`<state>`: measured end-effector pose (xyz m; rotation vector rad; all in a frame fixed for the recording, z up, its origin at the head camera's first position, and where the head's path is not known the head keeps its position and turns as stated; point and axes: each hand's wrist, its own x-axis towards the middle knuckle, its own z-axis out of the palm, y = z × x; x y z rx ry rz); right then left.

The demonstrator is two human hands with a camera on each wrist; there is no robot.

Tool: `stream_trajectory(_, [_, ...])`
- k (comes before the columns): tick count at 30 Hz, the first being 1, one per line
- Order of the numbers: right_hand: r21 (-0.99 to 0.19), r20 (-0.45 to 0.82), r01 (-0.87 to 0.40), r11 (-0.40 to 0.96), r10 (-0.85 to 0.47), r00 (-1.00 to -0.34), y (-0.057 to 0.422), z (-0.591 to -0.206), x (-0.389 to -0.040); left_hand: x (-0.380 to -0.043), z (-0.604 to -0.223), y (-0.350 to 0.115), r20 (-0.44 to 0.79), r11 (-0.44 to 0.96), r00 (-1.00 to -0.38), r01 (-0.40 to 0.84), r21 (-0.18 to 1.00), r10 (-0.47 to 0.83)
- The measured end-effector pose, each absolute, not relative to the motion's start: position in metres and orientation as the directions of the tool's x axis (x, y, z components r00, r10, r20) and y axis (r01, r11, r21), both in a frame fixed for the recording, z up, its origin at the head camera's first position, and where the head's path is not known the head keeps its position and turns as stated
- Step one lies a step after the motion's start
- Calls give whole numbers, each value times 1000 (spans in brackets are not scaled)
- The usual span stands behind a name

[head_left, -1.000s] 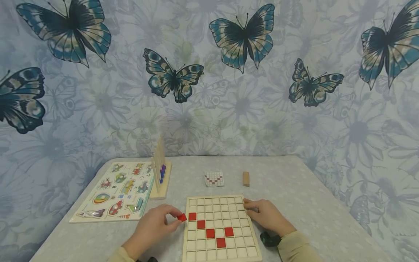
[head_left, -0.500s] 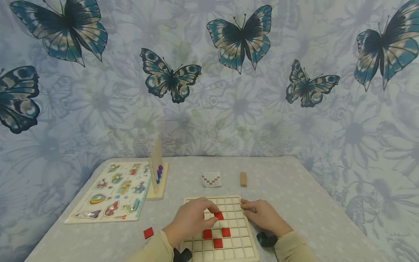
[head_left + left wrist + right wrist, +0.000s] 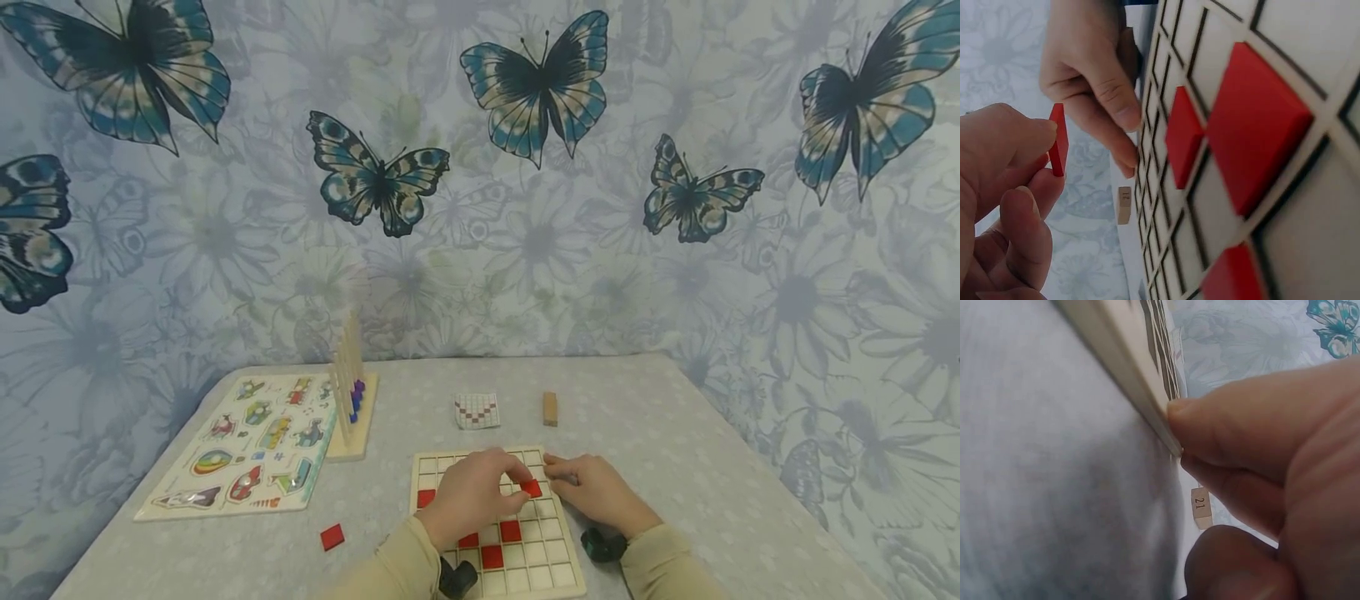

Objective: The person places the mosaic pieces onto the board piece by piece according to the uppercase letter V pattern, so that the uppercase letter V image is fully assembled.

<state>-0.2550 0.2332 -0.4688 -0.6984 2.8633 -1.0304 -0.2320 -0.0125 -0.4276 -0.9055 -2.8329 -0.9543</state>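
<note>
A wooden grid board (image 3: 550, 529) lies in front of me with red square tiles (image 3: 491, 557) in some cells. My left hand (image 3: 476, 500) reaches over it, pinching a red tile (image 3: 1058, 140) between thumb and fingertips. The tile hangs tilted above the board's upper right cells, apart from the surface in the left wrist view. My right hand (image 3: 596, 492) holds the board by its far right corner, fingertips on the rim (image 3: 1125, 362). The left hand and forearm hide part of the grid. Another red tile (image 3: 332, 537) lies loose left of the board.
Beyond the board lie a pattern card (image 3: 476, 411) with a grid and a small wooden block (image 3: 550, 408). At the left are a picture puzzle (image 3: 240, 450) and an upright peg stand (image 3: 348, 408) with blue and purple pieces. A butterfly-patterned wall stands behind the table.
My left hand has carried the pinched tile from left of the board rightward across it to the upper right cells. The loose tile came into sight. The right hand stays at the corner.
</note>
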Motion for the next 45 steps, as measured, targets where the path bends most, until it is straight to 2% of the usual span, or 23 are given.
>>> stream_trajectory(9, [-607,125,-404,684,-420,-899,232,-472,-255,-234,-450,-10,135,686,-833,524,505,536])
stream_trajectory(17, [-618,118,-390,683,-409,-905,232,-469,-254,-234,-457,-6,157,703,-807,577,417,569])
stream_trajectory(27, [-616,114,-380,690,-399,-910,232,-467,-253,-234,-457,-8,134,693,-816,554,462,562])
stream_trajectory(36, [-624,106,-367,690,-390,-915,234,-468,-251,-233,-458,-5,189,700,-807,582,414,559])
stream_trajectory(45, [-612,116,-374,697,-389,-914,231,-468,-252,-232,-457,-8,202,701,-814,574,424,545])
